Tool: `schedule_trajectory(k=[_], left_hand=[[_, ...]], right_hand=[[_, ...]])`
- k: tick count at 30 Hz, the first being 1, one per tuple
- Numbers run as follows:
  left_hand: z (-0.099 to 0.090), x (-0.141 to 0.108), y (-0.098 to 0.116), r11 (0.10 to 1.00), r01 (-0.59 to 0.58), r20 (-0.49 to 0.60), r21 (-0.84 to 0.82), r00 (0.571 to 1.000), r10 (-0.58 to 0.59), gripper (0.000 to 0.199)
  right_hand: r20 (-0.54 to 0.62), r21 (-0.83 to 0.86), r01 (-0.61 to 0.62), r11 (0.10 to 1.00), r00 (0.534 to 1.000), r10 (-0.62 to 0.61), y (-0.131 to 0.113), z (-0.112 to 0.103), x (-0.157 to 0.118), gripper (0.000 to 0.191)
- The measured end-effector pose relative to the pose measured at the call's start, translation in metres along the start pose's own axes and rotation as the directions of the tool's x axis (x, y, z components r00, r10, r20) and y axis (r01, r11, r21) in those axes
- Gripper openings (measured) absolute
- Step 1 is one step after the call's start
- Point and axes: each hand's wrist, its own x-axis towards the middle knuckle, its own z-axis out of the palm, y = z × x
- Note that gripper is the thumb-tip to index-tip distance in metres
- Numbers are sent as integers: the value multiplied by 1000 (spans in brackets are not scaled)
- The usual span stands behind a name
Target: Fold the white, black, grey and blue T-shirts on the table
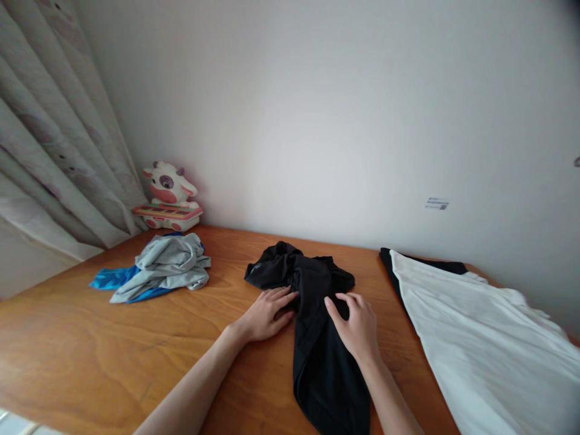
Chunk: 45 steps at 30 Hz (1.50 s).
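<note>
A crumpled black garment [317,338] lies down the middle of the wooden table, bunched at its far end and running toward me at the near end. My left hand [268,314] rests at its left edge, fingers stretched out and fingertips touching the cloth. Over its right side is my right hand [356,320], thumb and fingers apart and curved; whether they press on the fabric is hard to tell. Neither hand grips anything. The kind of garment does not show because of the folds.
On the wooden table [244,260], a grey and blue bundle of clothing [170,263] lies left. Behind it stands a cow-shaped toy keyboard [170,196]. White cloth [489,332] lies over black cloth [387,260] at right. A curtain [58,133] hangs left; a wall [317,121] rises behind.
</note>
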Motion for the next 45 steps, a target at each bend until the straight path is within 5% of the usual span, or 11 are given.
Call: schedule_trajectory(k=[7, 12, 17, 21, 25, 29, 33, 37, 41, 45], left_hand=[[4, 4, 5, 997, 78, -149, -28, 985, -82, 37], [0, 9, 9, 941, 167, -353, -294, 896, -269, 31], [0, 15, 10, 766, 175, -329, -619, 828, -455, 42], [3, 14, 10, 735, 209, -257, -644, 847, -466, 51], [5, 12, 12, 836, 260, -254, -483, 872, -418, 51], [1, 14, 13, 782, 248, -239, -572, 861, -448, 35], [-6, 16, 9, 659, 174, -348, -732, 736, -581, 23], [-20, 16, 0, 560, 1, -484, -829, 501, -717, 12], [-35, 16, -12, 356, -238, -415, -904, 281, -865, 13], [-42, 15, -20, 330, -262, -386, -907, 199, -901, 21]], right_hand=[[84, -185, 51, 981, 996, -36, 4, 4, -4, 21], [8, -67, 237, 969, 971, -237, -20, 0, -5, 13], [144, 275, 467, 840, 844, -516, -56, -4, -15, 35], [327, 485, 392, 782, 748, -578, -76, 0, -29, 38], [321, 527, 318, 788, 785, -531, -80, -1, -31, 14], [227, 400, 351, 847, 857, -463, -74, -5, -24, 12], [150, 269, 249, 930, 943, -296, -56, 2, -18, 6], [121, 147, 150, 978, 978, -168, -34, 12, -17, 9], [143, 44, 125, 991, 981, -130, -28, 11, -18, 29], [282, 11, 198, 980, 940, -193, -33, 1, -17, 55]])
